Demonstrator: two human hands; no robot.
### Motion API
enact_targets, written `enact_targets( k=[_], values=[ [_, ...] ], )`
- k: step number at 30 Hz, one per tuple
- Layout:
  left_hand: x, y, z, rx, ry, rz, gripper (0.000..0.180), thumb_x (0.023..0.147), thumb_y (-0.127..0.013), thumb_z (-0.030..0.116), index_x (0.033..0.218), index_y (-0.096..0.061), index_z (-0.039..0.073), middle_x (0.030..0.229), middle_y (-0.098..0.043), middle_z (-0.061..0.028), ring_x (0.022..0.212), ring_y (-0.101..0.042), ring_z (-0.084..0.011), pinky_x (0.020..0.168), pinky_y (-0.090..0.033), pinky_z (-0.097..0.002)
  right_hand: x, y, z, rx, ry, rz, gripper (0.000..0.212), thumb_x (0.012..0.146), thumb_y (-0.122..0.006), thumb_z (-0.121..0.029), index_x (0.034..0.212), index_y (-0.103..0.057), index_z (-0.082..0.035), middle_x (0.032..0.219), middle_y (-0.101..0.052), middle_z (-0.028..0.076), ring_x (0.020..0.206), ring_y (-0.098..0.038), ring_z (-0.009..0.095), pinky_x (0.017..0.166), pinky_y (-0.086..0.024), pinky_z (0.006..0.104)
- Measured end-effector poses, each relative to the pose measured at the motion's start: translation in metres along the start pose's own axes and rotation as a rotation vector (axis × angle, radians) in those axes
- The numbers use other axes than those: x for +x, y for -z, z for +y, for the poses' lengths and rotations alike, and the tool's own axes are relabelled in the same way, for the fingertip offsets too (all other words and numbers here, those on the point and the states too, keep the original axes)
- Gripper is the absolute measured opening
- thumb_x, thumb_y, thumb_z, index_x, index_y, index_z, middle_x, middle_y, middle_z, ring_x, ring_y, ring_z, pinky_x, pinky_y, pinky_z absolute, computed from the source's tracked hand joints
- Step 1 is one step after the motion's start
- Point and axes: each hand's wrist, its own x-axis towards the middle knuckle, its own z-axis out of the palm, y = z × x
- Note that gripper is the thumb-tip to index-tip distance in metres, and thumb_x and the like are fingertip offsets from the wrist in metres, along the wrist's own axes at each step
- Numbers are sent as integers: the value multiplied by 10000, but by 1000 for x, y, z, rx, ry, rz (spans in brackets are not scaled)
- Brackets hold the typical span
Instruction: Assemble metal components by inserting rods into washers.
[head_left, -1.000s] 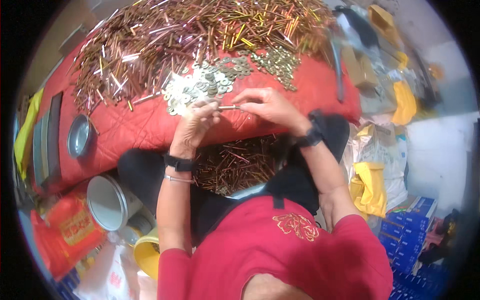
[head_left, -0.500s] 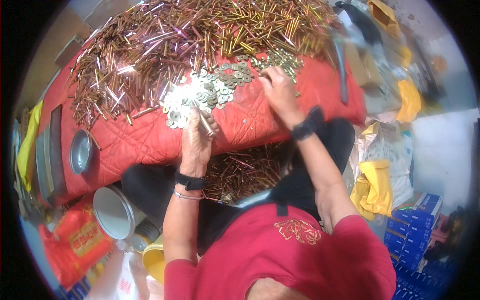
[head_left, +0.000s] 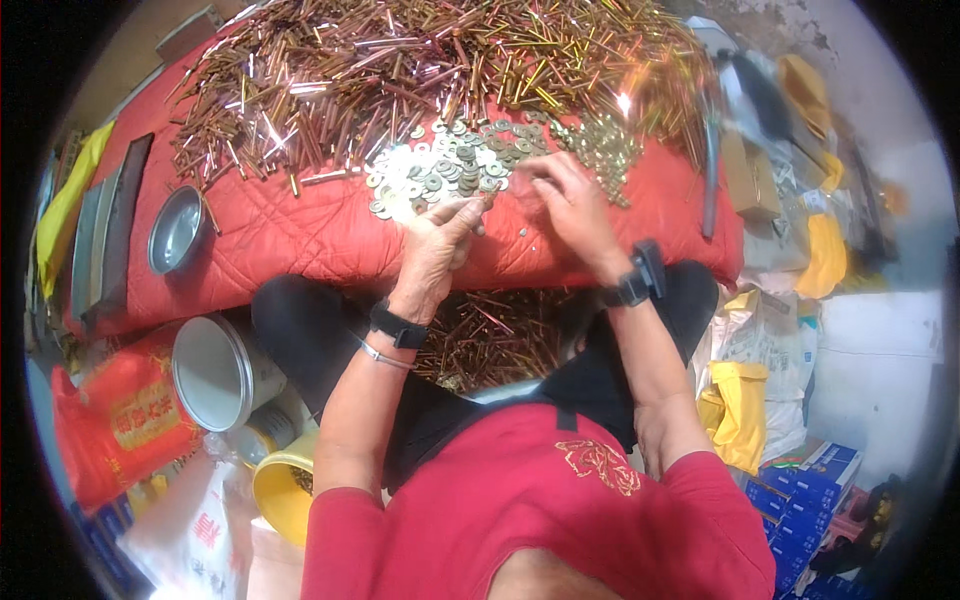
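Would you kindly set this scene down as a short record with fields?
Left hand: beside the washers; contents unclear
Right hand: near small brass pieces, blurred; contents unclear
Surface: red padded cover
Far side: heap of thin metal rods
Left end: metal bowl
Lower left: pale bucket, yellow bucket
Right: blue boxes

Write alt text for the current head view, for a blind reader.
A person's left hand and blurred right hand are over a red quilted cover, close to loose washers and small gold-coloured parts. Beyond lies a large heap of thin metal rods; a metal bowl sits to the left.
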Motion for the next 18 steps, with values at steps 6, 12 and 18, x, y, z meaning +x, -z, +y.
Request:
enact_targets(
  k=[6, 12, 18],
  values=[
    [-4, -2, 1, 55, -34, -18, 176, 857, -713, 234, 918, -689, 71, 690, -586, 47, 451, -333, 4, 407, -197, -176, -9, -17, -13, 694, -329, -26, 117, 905, -596, -38, 1012, -643, -32, 953, -632, 19, 883, -576, 84, 788, -470, 232],
    [-6, -4, 6, 66, -55, -63, 139, 852, -718, 222, 885, -696, 88, 675, -585, 52, 452, -340, 6, 409, -203, -176, -14, -25, -5, 933, -305, 29, 116, 883, -632, -22, 998, -643, -33, 949, -638, 18, 865, -590, 93, 794, -485, 240],
    [-10, -5, 11, 83, -48, -56, 135, 852, -717, 216, 844, -689, 85, 651, -568, 60, 470, -352, 5, 420, -216, -177, -10, -22, -10, 778, -202, 24, 101, 874, -627, -8, 970, -651, -27, 977, -632, 20, 873, -596, 117, 796, -490, 246]
  ],
)
